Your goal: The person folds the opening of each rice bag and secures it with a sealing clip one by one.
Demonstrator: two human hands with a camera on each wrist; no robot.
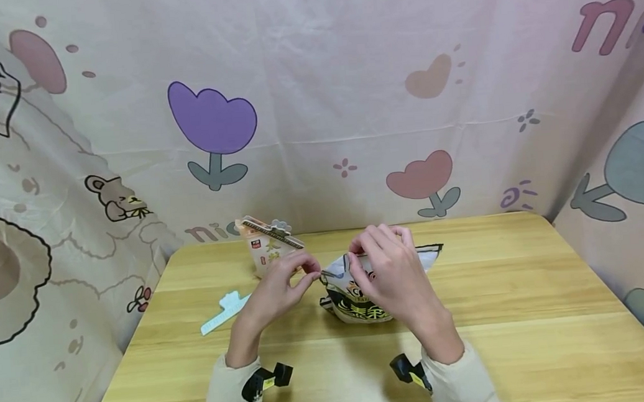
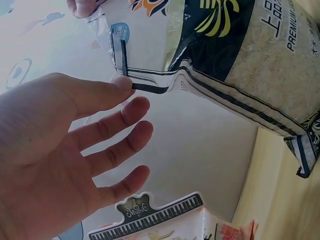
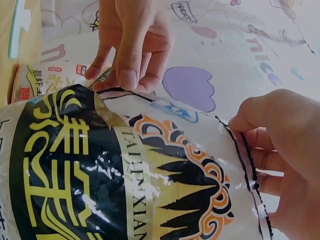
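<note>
A bag of rice (image 1: 358, 312) with a black band and yellow lettering stands on the table between both hands. My left hand (image 1: 274, 288) pinches the left corner of its top edge; in the left wrist view the thumb (image 2: 107, 91) lies on the folded corner and the other fingers are spread loosely. With my right hand (image 1: 390, 272) I hold the top edge further right, the thumb (image 3: 255, 112) on the near side and the fingers behind it. The top edge (image 3: 252, 187) looks crumpled and partly folded. Some right fingertips are hidden behind the plastic.
A light blue sealing clip (image 1: 224, 312) lies on the table left of my left hand. Behind that hand stands a small food packet (image 1: 260, 250), closed with a piano-key patterned clip (image 2: 150, 217). A printed cloth (image 1: 315, 102) hangs behind the wooden table (image 1: 530, 286).
</note>
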